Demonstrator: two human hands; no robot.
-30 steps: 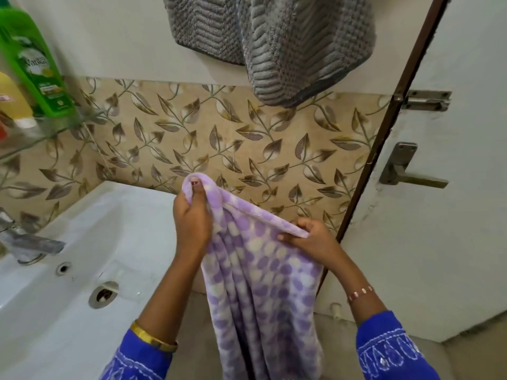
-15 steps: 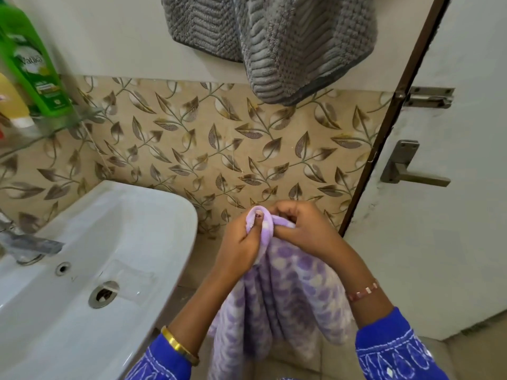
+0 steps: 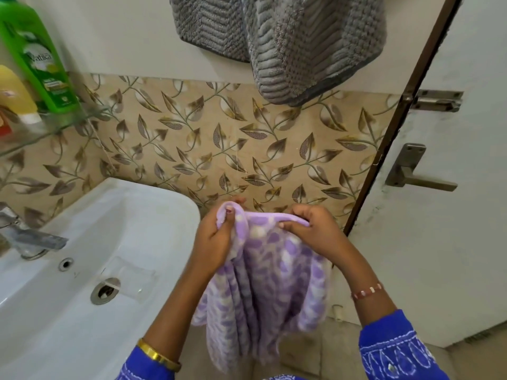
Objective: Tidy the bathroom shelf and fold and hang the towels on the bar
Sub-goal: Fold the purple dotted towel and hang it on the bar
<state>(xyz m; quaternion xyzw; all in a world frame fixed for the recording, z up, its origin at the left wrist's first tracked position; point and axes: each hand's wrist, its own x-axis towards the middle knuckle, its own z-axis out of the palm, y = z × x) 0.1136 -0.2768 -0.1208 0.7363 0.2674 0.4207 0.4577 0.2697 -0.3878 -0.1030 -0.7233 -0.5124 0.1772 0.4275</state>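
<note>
Head camera showed the purple towel (image 3: pixel 274 270) held in the air between the sink (image 3: pixel 82 297) and the door (image 3: pixel 439 242), with its top edge pinched at both ends. The left hand (image 3: pixel 216 239) had its grip closed on the left corner, and the right hand (image 3: pixel 315 229) was closed on the hem beside it. A moment before the two hands were pressed together; now they stood a little apart again, and the edge ran short and straight between them. I judged that one fold was made and the person was adjusting the edge before the next fold or the hanging. The lower end of the towel was cut off by the frame and blurred. The grey towel (image 3: pixel 301 45) hung above, but the bar itself was out of view. The shelf (image 3: pixel 55 124) with the green bottle (image 3: pixel 35 56) was seen only partly.
</note>
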